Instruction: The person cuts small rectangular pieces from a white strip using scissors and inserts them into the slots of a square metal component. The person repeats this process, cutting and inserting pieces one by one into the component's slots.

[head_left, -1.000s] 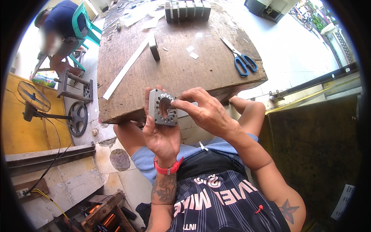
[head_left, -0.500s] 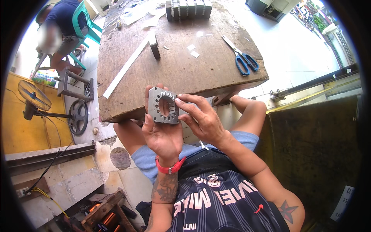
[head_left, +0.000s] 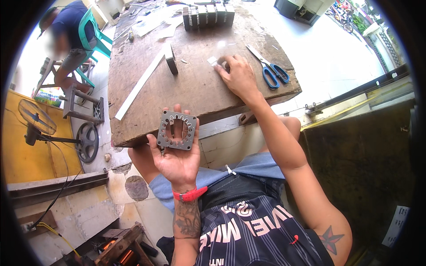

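Note:
My left hand (head_left: 179, 162) lies palm up with a square grey metal stator core (head_left: 165, 128) resting on it. The core has a round opening ringed by slots, with pale liners in several of them, and holes at its corners. My fingers pass under the core and show through its opening; the thumb is at its left side. On the wooden table (head_left: 146, 51), my right hand (head_left: 238, 77) reaches down, thumb and fingertips pinched at small white slips (head_left: 212, 60). The fingers partly cover the slips.
Blue-handled scissors (head_left: 270, 73) lie right of my right hand. A long white strip (head_left: 141, 86) and an upright dark block (head_left: 171, 60) are at left. A row of dark metal blocks (head_left: 208, 17) stands far back. A fan (head_left: 37, 117) and a seated person (head_left: 73, 26) are left.
My right hand has left the stator core and reached forward to the small slips on the table. My left hand has lowered slightly and turned the core flatter, facing up.

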A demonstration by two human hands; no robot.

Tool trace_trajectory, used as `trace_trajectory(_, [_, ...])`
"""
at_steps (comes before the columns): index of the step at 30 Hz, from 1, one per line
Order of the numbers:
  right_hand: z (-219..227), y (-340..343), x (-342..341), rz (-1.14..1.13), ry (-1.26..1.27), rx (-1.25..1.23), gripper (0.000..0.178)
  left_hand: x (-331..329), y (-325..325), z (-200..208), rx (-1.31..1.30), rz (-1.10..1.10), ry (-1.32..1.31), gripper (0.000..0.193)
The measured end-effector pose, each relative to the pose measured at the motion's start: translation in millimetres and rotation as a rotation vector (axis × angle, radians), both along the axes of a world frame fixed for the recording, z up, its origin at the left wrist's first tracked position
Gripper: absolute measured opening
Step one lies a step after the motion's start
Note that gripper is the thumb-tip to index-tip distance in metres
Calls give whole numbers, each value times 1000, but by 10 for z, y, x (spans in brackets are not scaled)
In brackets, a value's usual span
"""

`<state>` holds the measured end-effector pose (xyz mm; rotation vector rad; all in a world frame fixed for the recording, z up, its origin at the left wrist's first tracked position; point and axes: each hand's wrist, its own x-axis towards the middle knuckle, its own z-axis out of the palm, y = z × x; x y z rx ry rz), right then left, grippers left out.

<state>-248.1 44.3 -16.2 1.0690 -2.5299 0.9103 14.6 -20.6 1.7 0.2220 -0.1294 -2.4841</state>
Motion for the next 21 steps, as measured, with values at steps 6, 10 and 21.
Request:
trace_trajectory(6, [93, 66, 458, 193, -489, -426, 19, 19, -63, -51, 3, 36, -4, 67])
trace_trajectory(10, [107, 326, 1064, 424, -654, -511, 19, 15, -47, -46, -38, 45, 57, 65])
trace_trajectory(21, [285, 431, 1253, 602, 78, -315, 37, 11, 96, 123, -169, 85, -16, 61])
